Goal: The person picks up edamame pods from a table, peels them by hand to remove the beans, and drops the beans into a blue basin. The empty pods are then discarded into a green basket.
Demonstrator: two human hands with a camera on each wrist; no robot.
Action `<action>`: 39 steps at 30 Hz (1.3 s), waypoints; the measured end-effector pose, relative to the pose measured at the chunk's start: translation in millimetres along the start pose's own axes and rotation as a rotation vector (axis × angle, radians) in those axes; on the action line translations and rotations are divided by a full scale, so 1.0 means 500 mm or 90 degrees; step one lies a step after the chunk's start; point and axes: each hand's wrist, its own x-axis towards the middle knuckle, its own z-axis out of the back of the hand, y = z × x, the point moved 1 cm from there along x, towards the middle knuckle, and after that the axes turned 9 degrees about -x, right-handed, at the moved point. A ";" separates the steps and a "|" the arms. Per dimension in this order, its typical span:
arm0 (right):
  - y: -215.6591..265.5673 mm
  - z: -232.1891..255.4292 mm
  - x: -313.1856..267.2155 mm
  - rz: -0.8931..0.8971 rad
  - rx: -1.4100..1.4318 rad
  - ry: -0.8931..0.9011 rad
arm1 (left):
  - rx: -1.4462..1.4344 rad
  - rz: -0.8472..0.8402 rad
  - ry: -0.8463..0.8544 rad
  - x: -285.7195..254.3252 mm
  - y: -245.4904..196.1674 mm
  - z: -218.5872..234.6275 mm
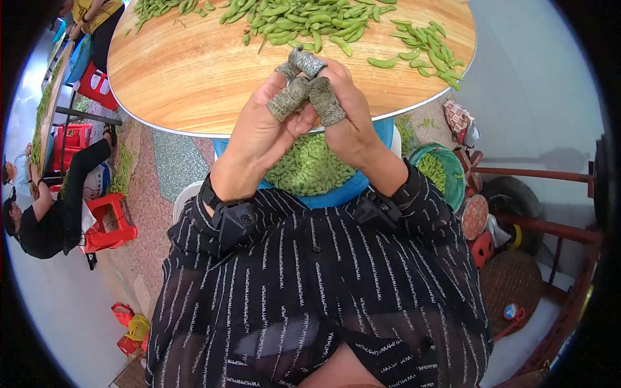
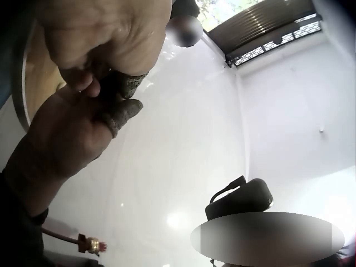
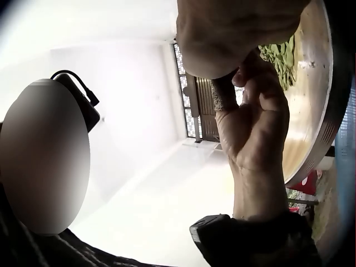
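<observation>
Above the near edge of the round wooden table (image 1: 213, 97), the left hand (image 1: 259, 132) and right hand (image 1: 352, 123) meet with bent fingers. Knitted grey-green covers wrap several digits, among them the left thumb cover (image 1: 288, 99) and right thumb cover (image 1: 326, 102). The digits touch or nearly touch; whether anything is pinched between them is hidden. In the wrist views the left hand (image 2: 111, 33) and right hand (image 3: 239, 33) each loom at the top, hiding the contact. Green pods (image 1: 291, 19) lie piled beyond the hands. Below them sits a blue basin (image 1: 336, 194) holding light-green beans (image 1: 307, 169).
More pods (image 1: 430, 52) lie at the table's right. A green basket (image 1: 460, 174) with beans stands at right, near a red-brown frame (image 1: 537, 172). Red stools (image 1: 110, 220) and a seated person in black (image 1: 58, 213) are at left; another stands at upper left.
</observation>
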 end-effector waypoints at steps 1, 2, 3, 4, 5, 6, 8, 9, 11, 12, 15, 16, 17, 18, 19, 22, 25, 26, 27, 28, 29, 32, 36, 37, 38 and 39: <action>0.009 0.002 0.002 0.042 -0.077 -0.051 | -0.002 0.000 0.000 0.003 -0.004 0.003; 0.017 0.003 0.002 0.084 -0.153 -0.102 | -0.002 0.019 0.010 0.003 -0.011 0.007; 0.025 0.012 -0.008 0.082 -0.153 -0.100 | -0.001 0.037 0.020 0.003 -0.020 0.013; 0.035 0.035 -0.027 0.092 -0.156 -0.092 | -0.003 0.035 0.017 0.004 -0.033 0.026; 0.043 0.056 -0.044 0.102 -0.158 -0.086 | 0.123 -0.060 -0.017 0.006 -0.052 0.045; 0.031 0.067 -0.074 0.102 -0.177 0.065 | 0.249 -0.154 -0.051 0.008 -0.070 0.063; -0.029 0.072 -0.127 0.010 -0.287 0.385 | 0.336 -0.211 -0.090 0.014 -0.092 0.095; -0.069 0.071 -0.149 -0.087 -0.380 0.547 | 0.346 -0.233 -0.103 0.020 -0.098 0.111; -0.187 0.071 -0.183 -0.106 -0.464 0.607 | 0.321 -0.249 -0.111 0.027 -0.093 0.130; -0.220 0.067 -0.172 -0.071 -0.522 0.586 | 0.320 -0.248 -0.113 0.029 -0.094 0.132; -0.306 0.038 -0.155 0.021 -0.583 0.417 | 0.312 -0.263 -0.125 0.030 -0.099 0.141; -0.318 0.032 -0.155 0.078 -0.583 0.267 | 0.256 -0.257 -0.098 0.030 -0.102 0.144; -0.331 0.034 -0.161 0.078 -0.581 0.268 | 0.199 -0.250 -0.072 0.031 -0.103 0.146; -0.332 0.034 -0.160 0.047 -0.551 0.278 | 0.200 -0.251 -0.074 0.031 -0.103 0.146; -0.333 0.034 -0.160 0.016 -0.521 0.288 | 0.192 -0.253 -0.076 0.031 -0.103 0.145; -0.335 0.035 -0.159 -0.075 -0.430 0.317 | 0.189 -0.259 -0.084 0.030 -0.100 0.142; -0.337 0.036 -0.158 -0.163 -0.341 0.336 | 0.195 -0.262 -0.087 0.031 -0.099 0.137; -0.338 0.036 -0.158 -0.192 -0.310 0.342 | 0.195 -0.262 -0.092 0.030 -0.099 0.136; -0.338 0.037 -0.158 -0.221 -0.278 0.349 | 0.197 -0.263 -0.093 0.031 -0.099 0.137; -0.338 0.037 -0.158 -0.249 -0.245 0.357 | 0.196 -0.258 -0.084 0.032 -0.100 0.138; -0.338 0.037 -0.158 -0.279 -0.211 0.366 | 0.195 -0.254 -0.075 0.031 -0.101 0.140; -0.339 0.038 -0.159 -0.362 -0.118 0.383 | 0.208 -0.255 -0.079 0.032 -0.102 0.141; -0.340 0.038 -0.160 -0.476 0.007 0.401 | 0.189 -0.246 -0.074 0.031 -0.102 0.142; -0.341 0.038 -0.160 -0.504 0.037 0.403 | 0.194 -0.250 -0.078 0.030 -0.102 0.143; -0.341 0.038 -0.160 -0.532 0.066 0.402 | 0.199 -0.253 -0.080 0.031 -0.102 0.143; -0.342 0.038 -0.160 -0.559 0.097 0.401 | 0.199 -0.250 -0.075 0.032 -0.101 0.142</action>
